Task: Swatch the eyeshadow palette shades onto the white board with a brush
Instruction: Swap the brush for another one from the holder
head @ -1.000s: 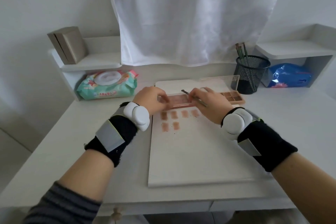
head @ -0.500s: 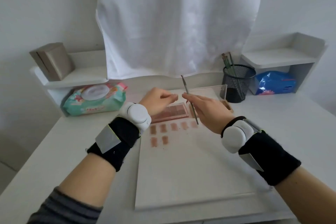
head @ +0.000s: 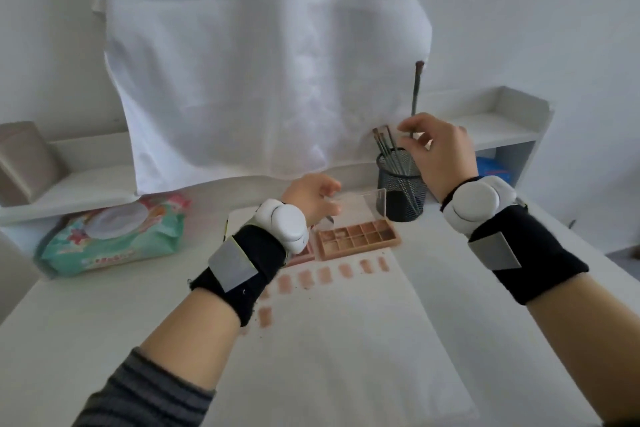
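Eyeshadow palette (head: 358,239): open at the far end of the white board (head: 346,340), clear lid (head: 375,199) raised, left end hidden behind the left wrist. Swatches (head: 323,276): a row just below it, some covered by the wristband. Left hand (head: 311,198): fingers loosely curled beside the lid; contact unclear. Right hand (head: 438,152): fingertips pinching the brush (head: 416,90) upright, bristles up, above the mesh cup (head: 401,191) of brushes. Wipes pack (head: 114,236): left, under a shelf (head: 69,184).
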